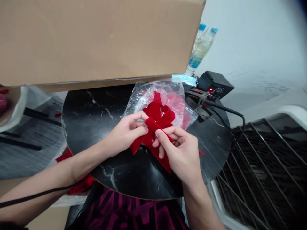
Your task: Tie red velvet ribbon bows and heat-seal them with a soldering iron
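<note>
A red velvet ribbon bow (157,118) is held between both hands above a round black marble table (96,111). My left hand (124,134) pinches the bow's left side near its centre, fingers closed on the fabric. My right hand (178,150) grips the middle knot and the tail that hangs down toward me. The loops of the bow point away from me, the tails hang below my fingers.
A clear plastic bag (177,102) of red pieces lies behind the bow. A big cardboard box (96,38) overhangs the table's far side. A black heating station (216,83) with cable, two water bottles (200,48) and a wire rack (268,166) are on the right.
</note>
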Tool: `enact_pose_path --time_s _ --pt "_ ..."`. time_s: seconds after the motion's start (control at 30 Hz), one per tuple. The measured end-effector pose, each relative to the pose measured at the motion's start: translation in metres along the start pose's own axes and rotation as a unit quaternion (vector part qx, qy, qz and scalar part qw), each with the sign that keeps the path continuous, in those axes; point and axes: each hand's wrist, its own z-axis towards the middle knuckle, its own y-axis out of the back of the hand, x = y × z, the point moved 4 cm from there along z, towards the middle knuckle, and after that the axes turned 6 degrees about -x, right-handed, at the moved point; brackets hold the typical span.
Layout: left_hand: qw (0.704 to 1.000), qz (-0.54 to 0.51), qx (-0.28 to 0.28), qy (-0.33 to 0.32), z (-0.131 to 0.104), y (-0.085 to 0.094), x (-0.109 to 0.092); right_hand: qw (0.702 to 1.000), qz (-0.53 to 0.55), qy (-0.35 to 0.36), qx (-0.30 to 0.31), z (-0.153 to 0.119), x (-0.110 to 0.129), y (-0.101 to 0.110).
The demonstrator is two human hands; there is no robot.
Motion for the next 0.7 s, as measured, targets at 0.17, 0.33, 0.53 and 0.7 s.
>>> enact_pose_path --time_s 0.17,0.33,0.53,0.7 --pt "0.995 0.093 -0.015 -0.044 -0.004 -0.003 -0.008 1.0 0.003 -0.003 -0.015 0.0 -0.001 0.0" --pt "0.988 0.112 -0.087 -0.067 -0.005 -0.002 -0.011 0.999 0.0 0.027 -0.044 -0.005 -0.003 0.0" --pt "0.972 0.131 -0.157 -0.118 -0.007 0.006 -0.011 0.995 0.074 0.008 -0.068 -0.006 -0.013 0.0" --pt "0.969 0.129 -0.171 -0.126 -0.012 0.003 -0.012 0.993 0.109 -0.004 -0.049 -0.004 -0.018 0.001"
